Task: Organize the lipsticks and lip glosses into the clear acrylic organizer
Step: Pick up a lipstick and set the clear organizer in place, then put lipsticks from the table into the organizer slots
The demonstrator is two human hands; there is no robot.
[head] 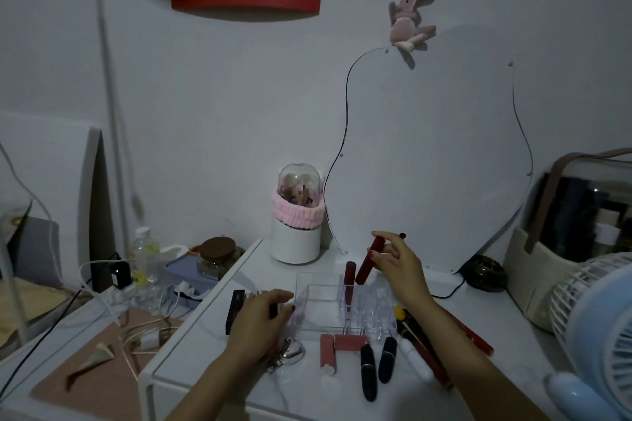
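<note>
On the left of the white bench (191, 345), our left hand (263, 321) rests with curled fingers on a row of dark tubes (239, 304); whether it grips one we cannot tell. In the clear acrylic organizer (328, 304) only one dark red tube (349, 280) stands. Our right hand (400, 263) pinches a red lip gloss tube (371, 260), tilted above the slots. Two pink lipsticks (329, 352), two black lipsticks (376, 366) and red pencils (468, 335) still lie nearer, so we judge most remains.
</note>
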